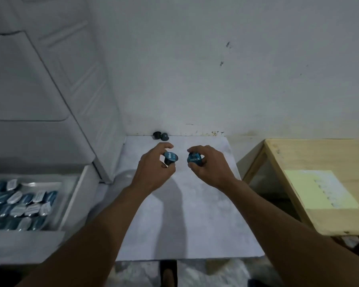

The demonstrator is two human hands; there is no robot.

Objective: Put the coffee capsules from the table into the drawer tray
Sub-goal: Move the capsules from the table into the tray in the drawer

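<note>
Now the left hand [153, 169] pinches one capsule [171, 158], the right hand [208, 168] another capsule [194, 159], fingers [165, 145] curled, seemingly lifted.

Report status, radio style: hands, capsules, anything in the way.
Left hand holds a capsule; right hand holds a second capsule. Two capsules sit by the wall. Tray open at left, part filled; nothing seen blocking.

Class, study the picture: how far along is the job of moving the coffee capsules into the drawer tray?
Done: the drawer tray already holds rows of stored capsules. In hand: the left hand grips a first capsule and the right hand grips a second capsule, above the table. Left: those two, plus two loose capsules at the table's far edge by the wall.
</note>
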